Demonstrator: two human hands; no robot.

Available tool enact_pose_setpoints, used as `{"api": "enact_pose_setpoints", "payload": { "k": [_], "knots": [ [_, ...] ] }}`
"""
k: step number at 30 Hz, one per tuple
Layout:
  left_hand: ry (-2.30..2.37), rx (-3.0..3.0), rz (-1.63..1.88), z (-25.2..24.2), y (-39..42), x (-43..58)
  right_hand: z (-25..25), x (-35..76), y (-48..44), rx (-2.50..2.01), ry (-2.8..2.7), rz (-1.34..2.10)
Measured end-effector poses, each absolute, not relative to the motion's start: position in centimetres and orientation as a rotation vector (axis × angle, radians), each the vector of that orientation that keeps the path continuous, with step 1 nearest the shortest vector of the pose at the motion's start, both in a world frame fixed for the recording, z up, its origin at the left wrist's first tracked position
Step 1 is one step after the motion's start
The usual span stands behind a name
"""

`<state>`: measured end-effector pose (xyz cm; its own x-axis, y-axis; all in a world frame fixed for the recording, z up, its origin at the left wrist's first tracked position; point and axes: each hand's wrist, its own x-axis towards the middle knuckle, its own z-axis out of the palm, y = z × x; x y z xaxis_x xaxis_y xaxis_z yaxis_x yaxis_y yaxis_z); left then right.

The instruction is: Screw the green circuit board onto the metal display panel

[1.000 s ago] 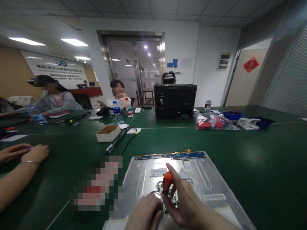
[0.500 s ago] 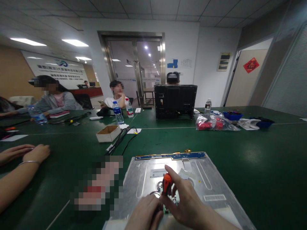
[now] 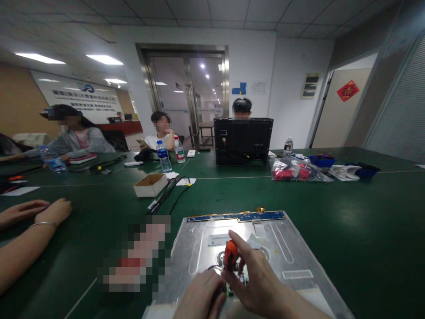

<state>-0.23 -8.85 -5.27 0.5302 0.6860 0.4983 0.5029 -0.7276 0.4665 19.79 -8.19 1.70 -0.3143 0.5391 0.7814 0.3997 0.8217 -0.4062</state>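
Note:
A screwdriver [image 3: 230, 254] with an orange and black handle stands nearly upright over a silver metal display panel [image 3: 195, 248]. My right hand [image 3: 257, 272] has its thumb and fingers round the handle, the index finger stretched up past its top. Beside it, my left hand [image 3: 201, 290] lies low on the panel with curled fingers near the tool's lower end; what they hold, if anything, is hidden. Between the hands, part of a small green circuit board [image 3: 241, 278] shows. The screwdriver's tip is out of sight. A blue circuit strip [image 3: 239, 216] runs along the panel's far edge.
Left on the green table [image 3: 358, 212] are a co-worker's hands [image 3: 55, 212], an open small box [image 3: 150, 185] and black cables [image 3: 169, 191]. Farther back stand bottles [image 3: 163, 156], a black monitor-like unit [image 3: 244, 141], a plastic bag with red items [image 3: 295, 170] and blue trays [image 3: 321, 160].
My hands stay in place, while the screwdriver handle has turned slightly. Behind the black unit a person's head has tilted down, and the co-worker's hands at left have shifted a little.

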Motion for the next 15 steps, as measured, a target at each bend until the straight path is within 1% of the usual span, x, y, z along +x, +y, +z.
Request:
{"api": "enact_pose_setpoints", "payload": {
  "k": [6,15],
  "knots": [
    [0.992,2.493,0.939,-4.71,-9.20,-0.16,1.91,20.04,-8.32,-0.708,-1.940,0.179],
    [1.072,2.444,0.954,-5.41,-9.37,-0.06,2.51,20.20,-8.29,-0.669,-1.874,0.223]
  ]
}}
